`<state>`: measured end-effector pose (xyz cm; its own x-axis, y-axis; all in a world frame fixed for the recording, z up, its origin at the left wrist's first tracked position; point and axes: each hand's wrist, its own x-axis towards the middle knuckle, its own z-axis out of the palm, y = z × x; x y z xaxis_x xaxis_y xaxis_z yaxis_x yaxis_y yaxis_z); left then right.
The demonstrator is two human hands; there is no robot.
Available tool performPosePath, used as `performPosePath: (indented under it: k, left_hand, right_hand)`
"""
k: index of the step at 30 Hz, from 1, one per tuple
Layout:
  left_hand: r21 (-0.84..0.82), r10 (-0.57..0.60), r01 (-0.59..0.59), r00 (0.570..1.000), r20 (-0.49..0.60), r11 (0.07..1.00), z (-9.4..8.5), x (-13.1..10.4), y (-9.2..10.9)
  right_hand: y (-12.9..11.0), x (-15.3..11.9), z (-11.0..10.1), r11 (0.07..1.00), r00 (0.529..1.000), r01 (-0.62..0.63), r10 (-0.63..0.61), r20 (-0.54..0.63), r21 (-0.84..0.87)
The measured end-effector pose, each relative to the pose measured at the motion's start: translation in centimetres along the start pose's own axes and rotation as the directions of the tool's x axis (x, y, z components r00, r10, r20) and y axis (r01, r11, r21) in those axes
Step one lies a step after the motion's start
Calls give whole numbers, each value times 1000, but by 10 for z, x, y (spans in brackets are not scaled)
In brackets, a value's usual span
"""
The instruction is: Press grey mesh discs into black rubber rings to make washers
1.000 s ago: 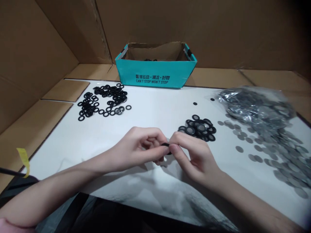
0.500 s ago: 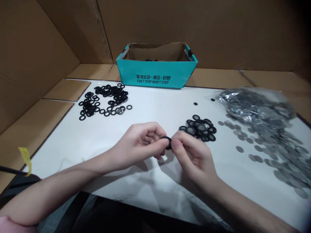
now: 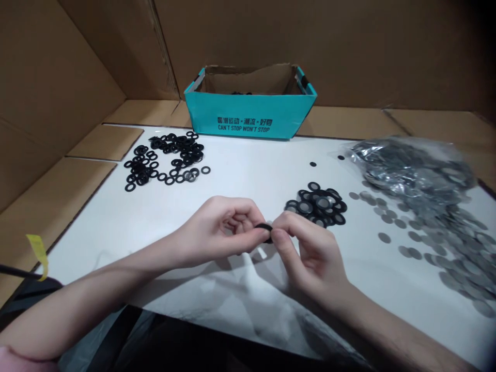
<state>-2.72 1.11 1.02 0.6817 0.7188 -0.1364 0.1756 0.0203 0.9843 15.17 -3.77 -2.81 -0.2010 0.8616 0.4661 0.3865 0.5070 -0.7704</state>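
Note:
Above the white table, my left hand [image 3: 228, 227] pinches a small black rubber ring [image 3: 264, 226] between thumb and fingers. My right hand [image 3: 310, 253] closes its thumb and forefinger on the ring's right edge, so both hands hold it. Whether a mesh disc sits inside the ring is hidden by the fingers. Just beyond my right hand lies a pile of black rings with grey discs in them [image 3: 321, 204]. Several loose black rings [image 3: 189, 150] are heaped at the far left. Grey round discs [image 3: 461, 248] are spread across the right side.
A teal cardboard box [image 3: 248, 111] with dark things inside stands at the back. A clear plastic bag [image 3: 411, 165] of grey discs lies at the back right. Two small black discs [image 3: 313, 164] sit near it. Cardboard walls [image 3: 310, 46] enclose the table [image 3: 240, 165].
The black ring has tilted and now shows more edge-on between my fingertips. Both hands stay pinched on it in nearly the same place. The view has shifted slightly.

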Motion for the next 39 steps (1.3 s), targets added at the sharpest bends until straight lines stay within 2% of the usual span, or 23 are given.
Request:
performPosePath:
  k: [5, 10, 12, 15, 18, 20, 25, 30, 34, 36, 39]
  left_hand:
    - [-109, -11, 10, 1000, -6, 994, 0, -1, 3]
    - [116, 177, -170, 983, -50, 979, -1, -6, 1]
    - [234, 282, -263, 958, -52, 936, -1, -8, 1]
    - [383, 402, -355, 915, -45, 853, 0, -9, 2]
    - [471, 432, -367, 901, -33, 802, 2, -11, 3]
    - [505, 428, -360, 903, -21, 785, 2, -12, 4]
    - [542, 447, -374, 895, -3, 753, 4, -12, 3]
    - [544, 452, -358, 891, -44, 759, 8, -12, 1]
    - [562, 538, -410, 839, -76, 719, 11, -11, 0]
    - [549, 574, -455, 817, -57, 701, 10, -9, 0]
    - [507, 590, -505, 807, -8, 698, 6, -7, 0]
  right_hand:
    - [5, 0, -3, 986, 996, -88, 89, -1, 141]
    - [9, -2, -2, 972, 998, -53, 57, -10, 228]
    - [9, -3, -3, 978, 1000, -22, 26, -16, 208]
    - [10, -2, -4, 985, 996, 88, -86, -18, 151]
    - [11, -1, -7, 976, 978, 209, -209, -16, 62]
    - [12, -1, -8, 971, 971, 240, -240, -11, 0]
    - [11, -4, -7, 953, 958, 286, -287, 10, -104]
    - [10, -1, -5, 925, 944, 326, -331, 9, -195]
    - [6, 2, -4, 901, 922, 362, -383, -48, -240]
    - [5, 3, -4, 915, 927, 350, -369, -69, -201]
    - [6, 1, -6, 933, 939, 328, -339, -60, -145]
